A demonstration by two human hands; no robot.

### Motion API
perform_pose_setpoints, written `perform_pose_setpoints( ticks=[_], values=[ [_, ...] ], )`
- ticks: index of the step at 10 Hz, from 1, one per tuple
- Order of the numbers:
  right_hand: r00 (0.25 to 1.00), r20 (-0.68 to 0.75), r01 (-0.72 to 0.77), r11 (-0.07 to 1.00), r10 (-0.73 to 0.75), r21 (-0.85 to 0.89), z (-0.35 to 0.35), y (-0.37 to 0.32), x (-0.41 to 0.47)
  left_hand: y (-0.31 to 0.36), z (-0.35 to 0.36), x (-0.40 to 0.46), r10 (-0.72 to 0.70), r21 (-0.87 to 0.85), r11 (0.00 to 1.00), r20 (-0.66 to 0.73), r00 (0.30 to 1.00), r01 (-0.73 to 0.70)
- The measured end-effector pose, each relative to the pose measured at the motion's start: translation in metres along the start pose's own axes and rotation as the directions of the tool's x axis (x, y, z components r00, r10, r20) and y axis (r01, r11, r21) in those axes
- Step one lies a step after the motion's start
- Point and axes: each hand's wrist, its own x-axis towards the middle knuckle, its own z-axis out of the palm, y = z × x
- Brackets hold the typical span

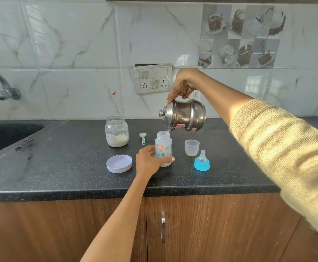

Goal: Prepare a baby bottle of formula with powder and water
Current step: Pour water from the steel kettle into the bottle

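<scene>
On the dark speckled tabletop (63, 167), your left hand (148, 159) wraps around the lower part of the baby bottle (163, 148), fingers curled behind it and thumb across the front near its base. The bottle stands upright with its mouth open, and a little white powder or liquid shows at its bottom. Above and to the right of it, your right hand (184, 84) grips the handle of a steel pot (184, 116), with one finger pressing on the edge of its lid. You hold the pot tipped to the left, and a thin stream of water (168, 130) runs from its rim into the bottle's mouth.

Left of the bottle and farther back, an open glass jar (116, 131) stands partly filled with pale powder. Its white lid (119, 163) lies upturned just left of your left hand. A small green scoop (142, 138) lies between the jar and the bottle. To the right of the bottle stands a clear cap (192, 147), open side up, and just in front of it the blue collar with its teat (201, 161) sits upright on the tabletop.
</scene>
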Motion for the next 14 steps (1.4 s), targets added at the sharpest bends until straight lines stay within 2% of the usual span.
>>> perform_pose_setpoints(
  ticks=[10, 14],
  values=[
    [1.000, 0.007, 0.013, 1.000, -0.013, -0.002, 0.0023, -0.0042, 0.0072, -0.0027, 0.0007, 0.0025, 0.010, 0.011, 1.000, -0.001, 1.000, -0.010],
    [0.999, -0.018, 0.028, 0.996, -0.026, 0.085, 0.0030, -0.0020, 0.0063, -0.0030, 0.0011, 0.0033, 0.006, 0.009, 1.000, 0.000, 1.000, -0.006]
  ],
)
